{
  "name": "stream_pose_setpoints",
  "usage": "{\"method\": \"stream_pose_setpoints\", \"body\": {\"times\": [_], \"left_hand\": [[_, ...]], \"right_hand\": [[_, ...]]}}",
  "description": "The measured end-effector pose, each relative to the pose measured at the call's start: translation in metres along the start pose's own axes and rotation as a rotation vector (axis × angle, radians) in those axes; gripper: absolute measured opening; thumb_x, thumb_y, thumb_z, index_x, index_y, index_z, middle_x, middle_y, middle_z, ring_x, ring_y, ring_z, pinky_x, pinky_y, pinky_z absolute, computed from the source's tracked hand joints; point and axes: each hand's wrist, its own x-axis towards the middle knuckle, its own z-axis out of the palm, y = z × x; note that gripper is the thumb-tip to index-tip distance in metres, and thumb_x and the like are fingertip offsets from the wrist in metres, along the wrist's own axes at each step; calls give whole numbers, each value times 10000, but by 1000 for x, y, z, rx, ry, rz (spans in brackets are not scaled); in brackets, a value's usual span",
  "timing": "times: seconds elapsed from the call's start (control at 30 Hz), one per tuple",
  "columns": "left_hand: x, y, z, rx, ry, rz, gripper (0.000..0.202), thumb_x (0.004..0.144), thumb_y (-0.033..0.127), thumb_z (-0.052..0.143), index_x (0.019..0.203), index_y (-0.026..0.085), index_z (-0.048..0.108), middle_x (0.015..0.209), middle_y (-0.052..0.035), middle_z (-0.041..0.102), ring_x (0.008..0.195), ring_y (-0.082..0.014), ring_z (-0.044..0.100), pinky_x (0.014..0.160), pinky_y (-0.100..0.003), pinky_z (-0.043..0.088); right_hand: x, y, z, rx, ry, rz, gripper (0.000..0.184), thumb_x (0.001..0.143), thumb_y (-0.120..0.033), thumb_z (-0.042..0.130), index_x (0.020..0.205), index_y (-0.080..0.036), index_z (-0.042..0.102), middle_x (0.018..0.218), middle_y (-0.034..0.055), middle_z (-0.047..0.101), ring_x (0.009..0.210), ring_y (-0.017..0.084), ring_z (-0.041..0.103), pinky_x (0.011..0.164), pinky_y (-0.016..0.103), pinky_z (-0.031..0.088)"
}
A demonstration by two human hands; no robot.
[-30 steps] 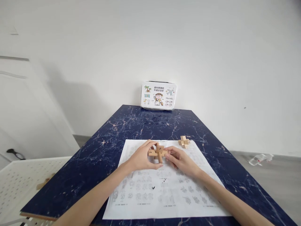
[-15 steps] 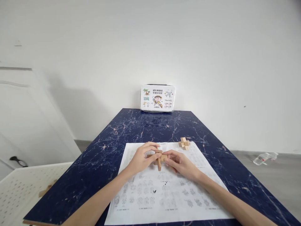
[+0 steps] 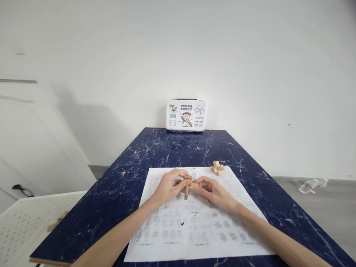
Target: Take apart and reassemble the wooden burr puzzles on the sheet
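Note:
Between my hands, over the printed sheet [image 3: 200, 244], is a wooden burr puzzle [image 3: 186, 191] of crossed brown sticks. My left hand [image 3: 169, 186] grips it from the left, thumb on top and fingers curling over the far side. From the right, my right hand [image 3: 213, 192] pinches the end of a stick that points to the right. Another stick points toward me. My fingers hide part of the joint. A second, paler wooden burr puzzle [image 3: 217, 168] rests at the sheet's far right corner.
The dark blue marbled table [image 3: 178, 152] carries a white cartoon-printed case [image 3: 186, 115] at its far end, against the wall. Left of the table stands a white perforated basket [image 3: 25, 230] with wooden pieces [image 3: 57, 223] inside. A clear plastic bottle [image 3: 308, 186] lies on the floor at right.
The burr puzzle has turned slightly in my hands, and the stick pointing toward me has swung a little left. Both hands stay almost in place, still holding it.

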Motion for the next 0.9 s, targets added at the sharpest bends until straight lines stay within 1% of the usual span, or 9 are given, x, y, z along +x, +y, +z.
{"method": "stream_pose_setpoints", "body": {"times": [0.13, 0.2, 0.33, 0.4, 0.47, 0.53, 0.6, 0.77, 0.9], "left_hand": [[0, 2, -2, 7, -11, -10, 189, 954, 377, 647, 889, 222, 735, 1152, -74, 758, 1086, -245, 705, 964, -416, 591], [0, 2, -3, -12, -24, -15, 182, 950, 370, 653, 883, 226, 743, 1209, -71, 745, 1122, -251, 699, 985, -420, 583], [1, -2, -2, -51, -34, -32, 168, 953, 346, 650, 937, 229, 770, 1301, -74, 719, 1200, -260, 674, 1046, -418, 541], [1, -5, -2, -76, -46, -63, 169, 943, 347, 660, 975, 223, 771, 1259, -80, 735, 1146, -256, 692, 974, -395, 567], [0, -7, -1, -99, -60, -96, 193, 932, 347, 670, 1042, 221, 766, 1132, -77, 763, 1031, -239, 712, 865, -364, 585], [-1, -7, 0, -112, -77, -115, 233, 932, 348, 667, 1106, 220, 753, 1001, -64, 770, 942, -223, 710, 796, -347, 576], [-2, -6, 0, -116, -86, -112, 215, 937, 348, 656, 1075, 214, 751, 982, -64, 768, 934, -221, 705, 787, -345, 567], [-1, -2, -1, -80, -69, -72, 203, 940, 375, 648, 950, 204, 757, 1122, -82, 757, 1001, -242, 708, 758, -339, 579], [0, -2, -2, -30, -38, -23, 216, 937, 389, 665, 884, 204, 764, 1180, -87, 751, 1103, -263, 693, 857, -361, 602]], "right_hand": [[1, 0, 0, -6, -7, -2, 518, 899, -710, 639, 1022, -207, 614, 628, -62, 468, 491, 109, 408, 493, 278, 320], [2, 2, 0, 0, -3, 0, 527, 892, -717, 644, 1024, -207, 619, 640, -57, 470, 501, 109, 410, 496, 277, 325], [3, 9, 0, 30, 19, 14, 507, 894, -697, 661, 1032, -210, 624, 663, -51, 478, 505, 108, 408, 495, 280, 334], [2, 12, 1, 29, 24, 13, 484, 907, -673, 666, 1040, -209, 624, 676, -48, 481, 508, 107, 405, 499, 282, 327], [2, 13, 1, 12, 17, 7, 462, 924, -654, 658, 1041, -208, 619, 666, -50, 478, 505, 107, 393, 504, 286, 314], [1, 12, 2, -6, 12, 5, 454, 935, -651, 646, 1035, -209, 613, 653, -54, 472, 500, 108, 381, 509, 291, 307], [0, 10, 3, -20, 11, 13, 465, 935, -660, 640, 1035, -208, 608, 638, -61, 462, 494, 109, 383, 516, 295, 308], [0, 8, 2, -37, 12, 24, 463, 935, -659, 638, 1020, -207, 594, 634, -56, 494, 496, 114, 421, 529, 297, 325], [-1, 11, -1, -43, -2, 26, 424, 963, -625, 623, 1030, -208, 582, 583, -59, 507, 490, 117, 420, 521, 291, 315]]}}
